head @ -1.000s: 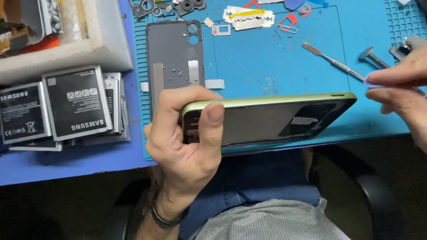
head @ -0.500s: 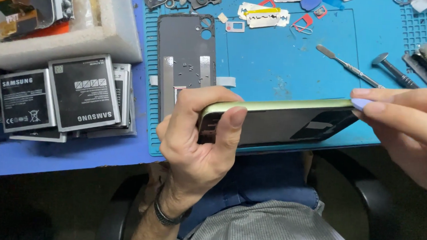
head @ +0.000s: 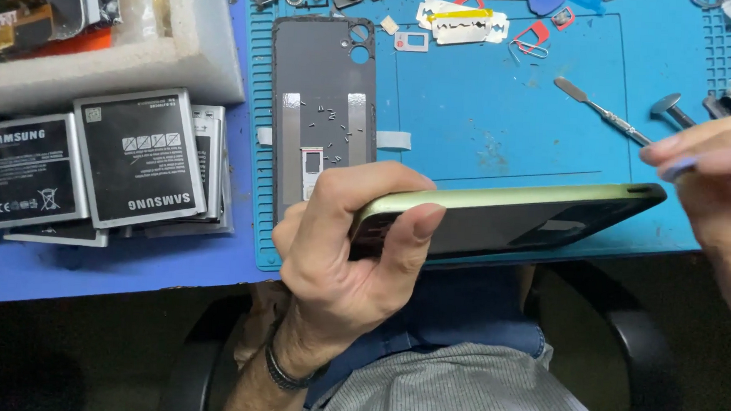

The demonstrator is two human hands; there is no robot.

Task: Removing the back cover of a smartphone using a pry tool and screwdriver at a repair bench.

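At the centre of the frame the left hand (head: 346, 254) is clenched round one end of a pale green phone (head: 515, 213), held edge-up just above the tabletop (head: 504, 113). At the right edge, the right hand (head: 716, 190) pinches a thin pick (blurred) at the phone's far corner, with a dark back cover (head: 322, 86) lying on the blue mat behind.

Two bare hands, both closed in a grip

The left hand (head: 346, 254) curls with thumb up and wrist banded; the right hand (head: 717, 182) pinches fingertips together at the frame's right edge.
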